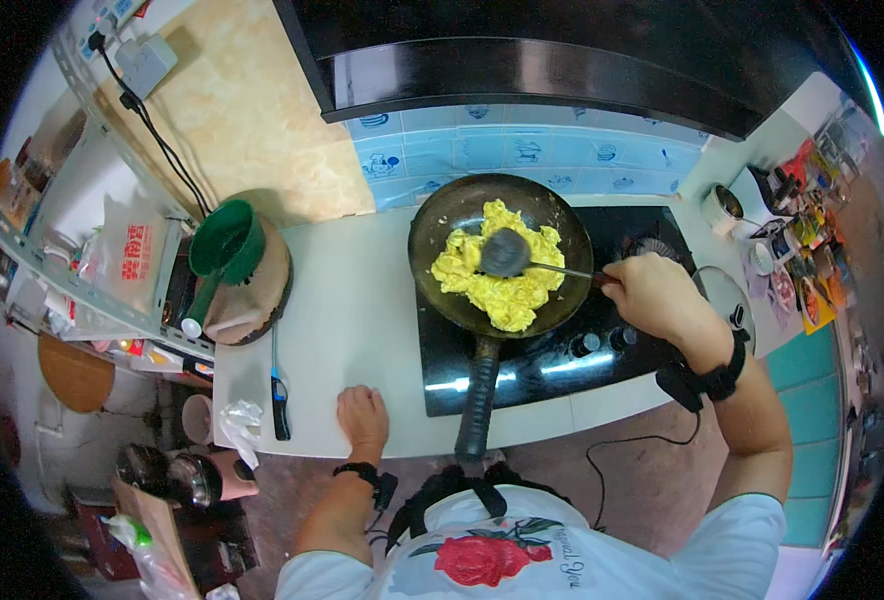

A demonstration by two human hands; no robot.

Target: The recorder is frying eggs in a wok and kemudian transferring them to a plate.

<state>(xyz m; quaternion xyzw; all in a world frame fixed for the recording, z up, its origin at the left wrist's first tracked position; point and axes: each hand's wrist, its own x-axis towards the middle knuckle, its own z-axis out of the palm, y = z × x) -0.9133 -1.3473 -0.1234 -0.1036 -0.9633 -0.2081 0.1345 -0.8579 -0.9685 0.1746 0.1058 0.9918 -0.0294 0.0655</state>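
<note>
My right hand [648, 292] is closed around the dark handle of a metal cooking ladle [505, 253]. The ladle's round head rests on scrambled eggs [513, 300], bright yellow and lumpy, spread over the middle of a dark wok [427, 289]. The wok stands on the left part of a black glass cooktop [457, 390], its long black handle pointing towards my body. My left hand [362, 417] rests on the white countertop near its front edge, left of the wok handle, fingers loosely curled; whether anything is under it is hidden.
A green plastic dipper [226, 240] lies on a round board [262, 300] at the left. In front is a long-necked lighter [281, 409], beside a crumpled plastic bag [241, 427]. At right are a glass lid [719, 300] and several seasoning containers. A black range hood [487, 71] hangs above.
</note>
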